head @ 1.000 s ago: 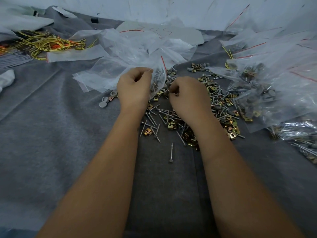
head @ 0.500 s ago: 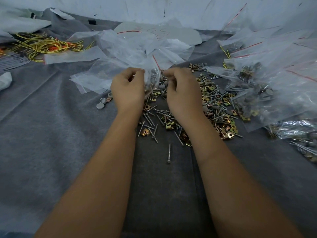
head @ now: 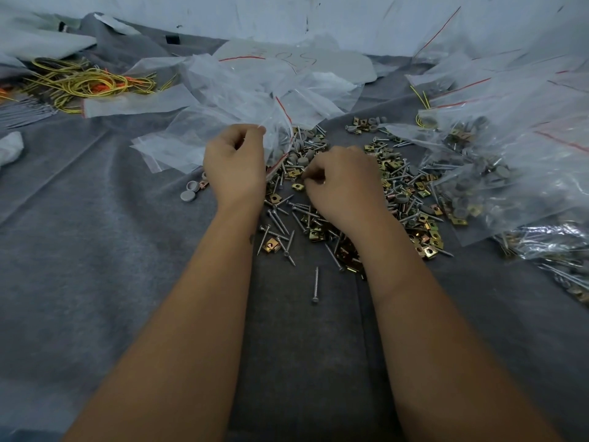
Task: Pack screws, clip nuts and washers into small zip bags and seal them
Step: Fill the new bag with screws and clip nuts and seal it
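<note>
Left hand (head: 234, 165) pinches the rim of a small zip bag (head: 274, 135) between thumb and fingers and holds it up off the grey surface (head: 95, 250); the red zip line runs diagonally down toward the pile, and the mouth appears to face right. A few grey caps and screws already sit in its bottom corner.

Right hand (head: 342, 183) is down on the loose pile of screws, clip nuts and washers (head: 398, 186), fingers curled at the fingertips. Looks like a pinch on a small part, but what it has can't be made out.

Key relation: the bag mouth is just up and left of the right-hand grip, near but apart. Likely next move is a short carry up-left into the opening, so the right hand feeds and the left only holds. Filled bags (head: 497, 161) lie well to the right.
</note>
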Demonstrator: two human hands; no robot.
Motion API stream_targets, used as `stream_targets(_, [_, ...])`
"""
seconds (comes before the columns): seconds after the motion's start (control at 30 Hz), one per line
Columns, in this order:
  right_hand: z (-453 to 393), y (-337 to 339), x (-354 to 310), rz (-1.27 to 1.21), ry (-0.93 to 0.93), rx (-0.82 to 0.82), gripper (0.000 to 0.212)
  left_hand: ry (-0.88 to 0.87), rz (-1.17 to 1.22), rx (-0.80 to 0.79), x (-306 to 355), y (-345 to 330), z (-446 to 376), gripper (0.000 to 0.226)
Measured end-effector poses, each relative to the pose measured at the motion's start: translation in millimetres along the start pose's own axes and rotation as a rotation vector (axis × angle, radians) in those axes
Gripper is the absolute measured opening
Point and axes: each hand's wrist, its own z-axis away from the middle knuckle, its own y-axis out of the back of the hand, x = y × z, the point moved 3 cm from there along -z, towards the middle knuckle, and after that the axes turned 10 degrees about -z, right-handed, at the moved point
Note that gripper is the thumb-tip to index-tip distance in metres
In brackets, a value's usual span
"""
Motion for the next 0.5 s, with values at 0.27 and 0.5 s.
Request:
stream_targets(0.27, [1, -12, -4, 0.099, 0.016, -0.001, 0.025, -0.005, -0.02, -0.027, 2, -2, 3, 0.024])
stream_targets(0.5, [0, 5, 1, -0.012, -0.065, 0.216, 0.019, 0.016, -0.048, -0.094, 0, -4, 2, 0.021])
